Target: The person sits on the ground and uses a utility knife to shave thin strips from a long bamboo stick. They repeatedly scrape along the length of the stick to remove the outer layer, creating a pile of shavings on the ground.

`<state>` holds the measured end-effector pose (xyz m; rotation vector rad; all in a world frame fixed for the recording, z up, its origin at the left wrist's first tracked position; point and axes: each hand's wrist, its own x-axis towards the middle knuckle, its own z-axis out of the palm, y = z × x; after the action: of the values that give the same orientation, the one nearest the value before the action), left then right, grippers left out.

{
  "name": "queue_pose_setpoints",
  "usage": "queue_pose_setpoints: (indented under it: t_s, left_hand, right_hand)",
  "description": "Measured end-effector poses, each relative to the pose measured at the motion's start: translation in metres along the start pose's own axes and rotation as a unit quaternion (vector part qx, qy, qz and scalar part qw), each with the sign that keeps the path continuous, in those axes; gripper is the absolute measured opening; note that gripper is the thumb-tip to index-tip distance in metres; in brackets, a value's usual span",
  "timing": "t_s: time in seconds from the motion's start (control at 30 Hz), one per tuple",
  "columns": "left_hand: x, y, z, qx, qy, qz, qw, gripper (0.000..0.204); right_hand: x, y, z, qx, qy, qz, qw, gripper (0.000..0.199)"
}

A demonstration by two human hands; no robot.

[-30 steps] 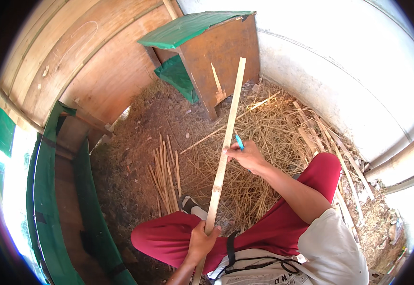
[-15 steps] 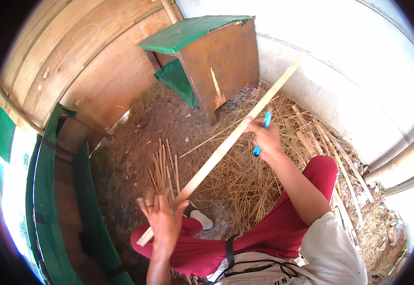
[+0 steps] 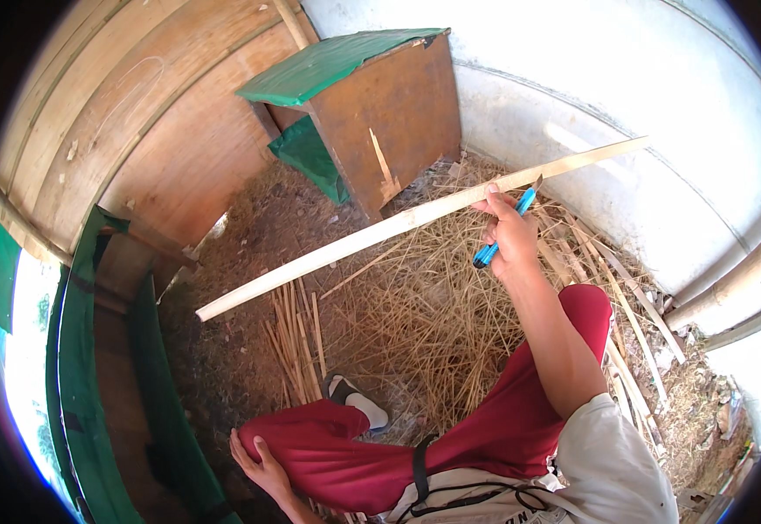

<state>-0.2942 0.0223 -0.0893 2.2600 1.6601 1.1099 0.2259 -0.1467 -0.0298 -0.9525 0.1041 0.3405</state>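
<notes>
A long, pale bamboo strip point(image 3: 345, 249) slants across the view, its near end low on the left and its thin end up by the white wall. My right hand point(image 3: 513, 234) is closed, pinching the strip right of its middle between thumb and fingers. That same hand also grips a blue utility knife point(image 3: 509, 227), its blade tip pointing up and right beside the strip. My left hand point(image 3: 262, 465) is off the strip, resting on the side of my left knee with fingers spread. It holds nothing.
A wooden cabinet point(image 3: 389, 122) with a green sheet on top stands at the back. Thin split sticks point(image 3: 291, 341) lie in a bundle near my foot. Straw-like shavings point(image 3: 433, 323) cover the ground, with longer strips point(image 3: 603, 262) along the white wall. A green-lined wooden trough point(image 3: 149, 367) runs along the left.
My left hand has let go of the strip's near end and dropped to my knee. The strip has swung clockwise, flatter across the view, with my right hand still holding it and the knife.
</notes>
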Motion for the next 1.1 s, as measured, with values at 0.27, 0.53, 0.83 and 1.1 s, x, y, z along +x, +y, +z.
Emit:
queue_pose_setpoints:
  t_s: [0.27, 0.53, 0.83, 1.1]
  left_hand:
    - [-0.054, -0.013, 0.019, -0.512, -0.011, -0.306, 0.803, 0.062]
    - [-0.061, 0.015, -0.027, 0.064, 0.052, 0.084, 0.993, 0.053]
    - [0.084, 0.007, -0.032, 0.175, -0.125, 0.003, 0.977, 0.044]
    - [0.078, -0.039, -0.002, 0.145, -0.032, 0.015, 0.989, 0.039]
  right_hand:
    - [0.003, -0.012, 0.006, 0.042, 0.030, -0.039, 0.998, 0.031]
    - [0.011, -0.017, -0.003, 0.038, 0.028, -0.062, 0.997, 0.032]
    - [0.004, -0.010, 0.008, 0.046, 0.036, -0.051, 0.997, 0.029]
    - [0.016, -0.009, 0.004, 0.063, 0.045, -0.035, 0.996, 0.027]
